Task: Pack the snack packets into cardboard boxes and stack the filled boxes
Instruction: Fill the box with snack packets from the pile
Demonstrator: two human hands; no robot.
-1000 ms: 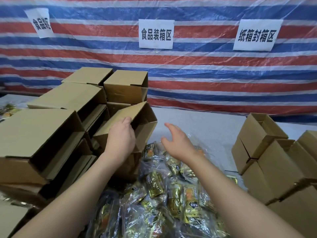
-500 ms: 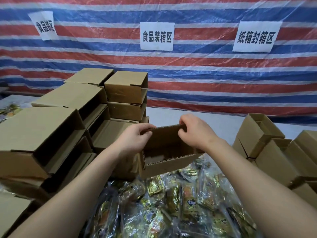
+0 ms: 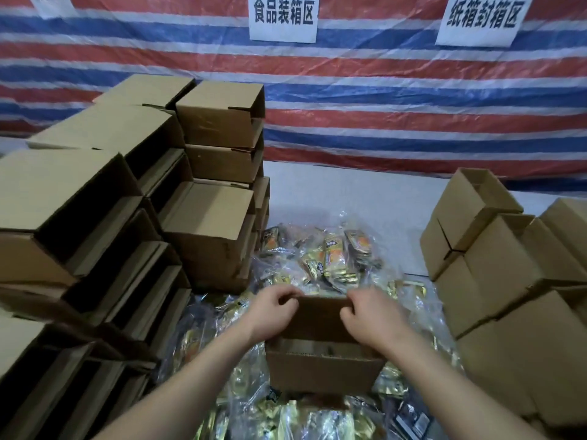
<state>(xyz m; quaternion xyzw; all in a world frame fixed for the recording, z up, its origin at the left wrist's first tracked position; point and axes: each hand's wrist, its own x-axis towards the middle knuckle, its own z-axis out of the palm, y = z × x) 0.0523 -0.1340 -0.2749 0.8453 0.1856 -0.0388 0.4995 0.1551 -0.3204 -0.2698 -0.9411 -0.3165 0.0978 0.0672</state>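
Note:
A small open cardboard box [image 3: 324, 371] sits on top of a heap of gold snack packets in clear plastic bags [image 3: 330, 258], low in the middle of the view. My left hand [image 3: 273, 312] grips the left end of the box's far wall, fingers curled over the rim. My right hand [image 3: 370, 315] grips the right end of the same wall. The inside of the box is mostly hidden by my hands; I cannot tell what it holds.
Stacks of empty cardboard boxes [image 3: 95, 217] lying on their sides fill the left. More boxes [image 3: 508, 265] are piled at the right. A grey table top [image 3: 349, 192] runs back to a striped tarp wall [image 3: 381, 90] with paper signs.
My left hand took a box off the left stack, my right hand joined it, and together they brought the box down and toward me onto the packet heap.

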